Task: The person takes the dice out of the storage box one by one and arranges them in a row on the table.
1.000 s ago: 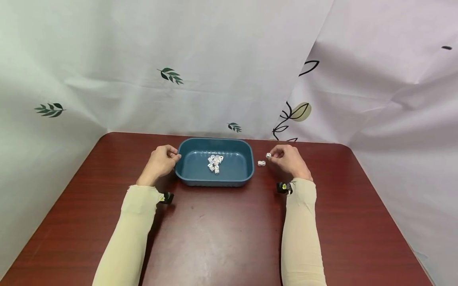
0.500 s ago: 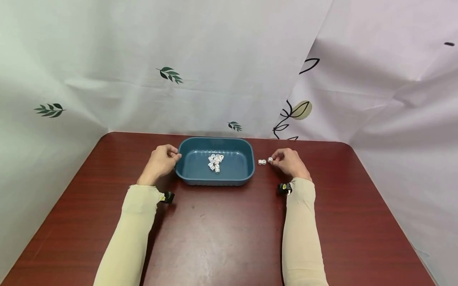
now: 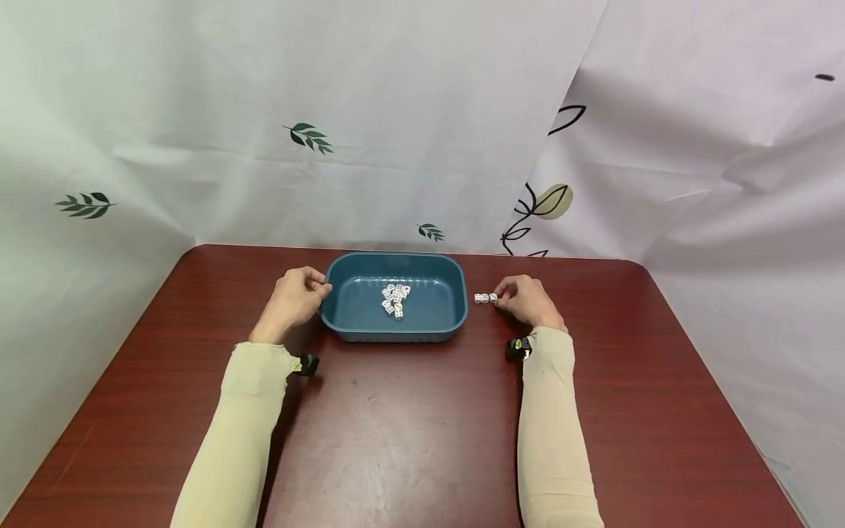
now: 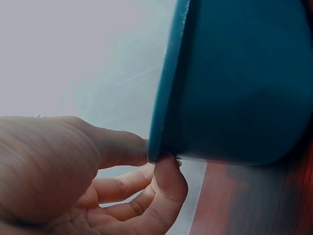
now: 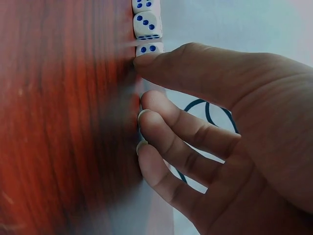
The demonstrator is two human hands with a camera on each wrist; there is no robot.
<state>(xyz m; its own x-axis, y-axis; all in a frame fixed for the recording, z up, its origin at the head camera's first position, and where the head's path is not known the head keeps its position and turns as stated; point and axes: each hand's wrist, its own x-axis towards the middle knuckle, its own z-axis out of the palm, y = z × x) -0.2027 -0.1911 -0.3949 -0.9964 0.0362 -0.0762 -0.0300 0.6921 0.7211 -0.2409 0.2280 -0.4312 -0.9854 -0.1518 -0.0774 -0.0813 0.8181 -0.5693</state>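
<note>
In the right wrist view, the top die [image 5: 145, 5] is cut off by the frame's edge.

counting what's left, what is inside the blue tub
A small heap of white dice lies mid-floor in the blue tub. How many is unclear, since they overlap. The left hand grips its rim.

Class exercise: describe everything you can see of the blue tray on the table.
The blue tray is a shallow teal tub, rectangular with rounded corners and a rolled rim, and looks like smooth plastic. It sits flat and upright on the dark red wooden table, near the far edge. A cluster of white dice lies near its middle. The left hand pinches its left rim between thumb and fingers.
</note>
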